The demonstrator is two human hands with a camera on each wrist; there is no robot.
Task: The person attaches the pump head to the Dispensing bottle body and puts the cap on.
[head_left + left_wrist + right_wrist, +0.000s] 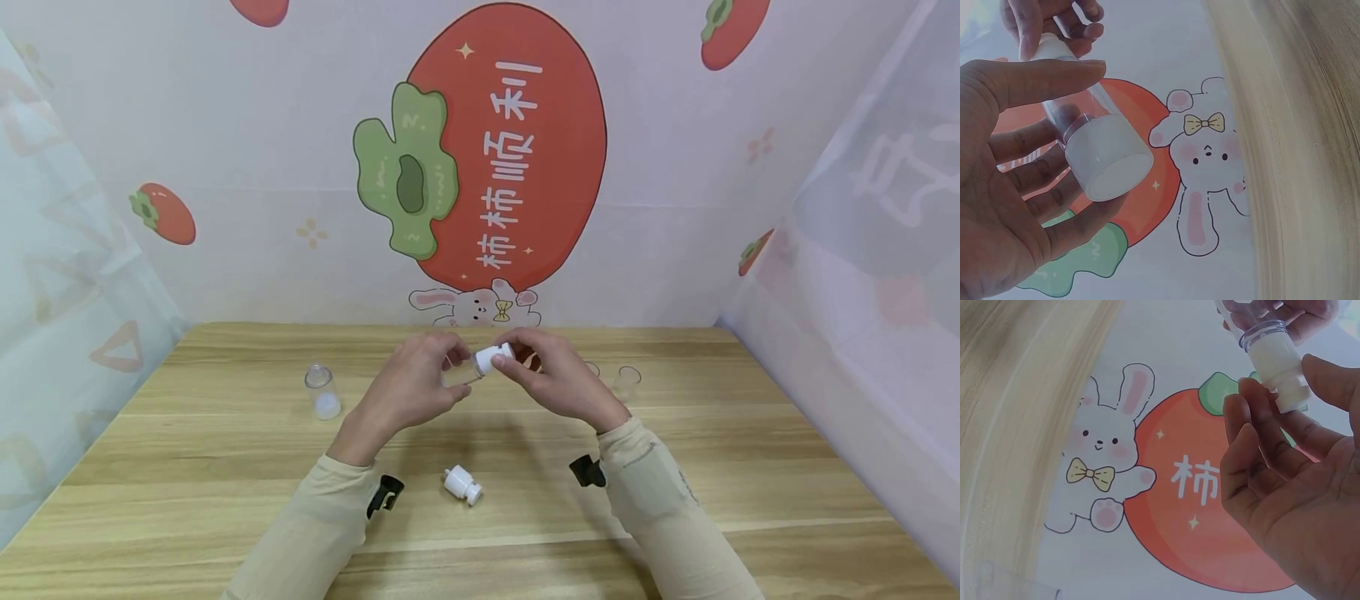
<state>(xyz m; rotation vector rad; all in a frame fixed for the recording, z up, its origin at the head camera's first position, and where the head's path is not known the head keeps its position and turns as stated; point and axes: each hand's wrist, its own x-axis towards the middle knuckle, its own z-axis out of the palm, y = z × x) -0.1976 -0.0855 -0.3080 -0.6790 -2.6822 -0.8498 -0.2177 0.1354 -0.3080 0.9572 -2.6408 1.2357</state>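
Above the table, my left hand (411,382) grips a clear bottle (1094,103) with a white base (1110,159), held tilted. Thumb and fingers wrap its sides in the left wrist view. My right hand (557,372) pinches a white pump top (1275,359) between thumb and fingers. That top sits at the bottle's neck, its collar against the clear rim in the right wrist view. A second white pump top (462,485) lies on its side on the table, nearer than both hands.
A clear bottle (322,393) with white at its bottom stands left on the wooden table (225,483). Two clear, cup-like pieces are by the right hand, one of them a clear cap (628,379). A printed cloth wall (660,250) closes off the back.
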